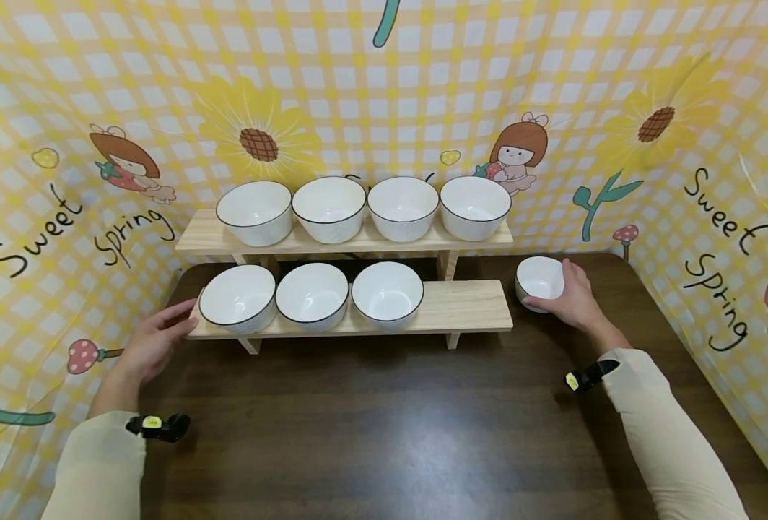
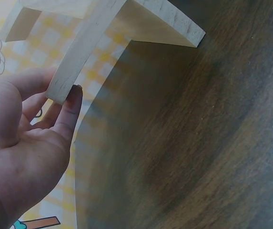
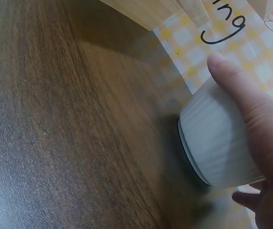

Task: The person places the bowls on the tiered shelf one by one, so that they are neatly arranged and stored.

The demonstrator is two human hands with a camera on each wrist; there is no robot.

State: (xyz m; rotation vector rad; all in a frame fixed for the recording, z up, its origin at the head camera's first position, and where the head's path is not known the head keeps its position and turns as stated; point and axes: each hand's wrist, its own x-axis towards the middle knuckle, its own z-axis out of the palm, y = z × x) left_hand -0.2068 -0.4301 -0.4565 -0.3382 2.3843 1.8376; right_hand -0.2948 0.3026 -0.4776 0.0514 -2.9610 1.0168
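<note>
At the right, my right hand (image 1: 574,297) grips a small white bowl (image 1: 540,278) by its side, thumb along the near wall and fingers around the far side. The right wrist view shows the ribbed wall of this bowl (image 3: 217,136) and its base close to the table; whether they touch I cannot tell. My left hand (image 1: 152,344) pinches the left end of the lower wooden shelf board (image 1: 468,305). In the left wrist view, thumb and fingers lie on either side of the board's end (image 2: 72,71). Three white bowls with dark rims, among them a middle bowl (image 1: 312,296), stand on this board.
Behind and higher, an upper wooden board (image 1: 195,231) carries several white dark-rimmed bowls in a row. Both boards stand on wooden legs on a dark brown table (image 1: 358,419). A yellow checked cloth (image 1: 390,94) with printed flowers and figures encloses the back and sides.
</note>
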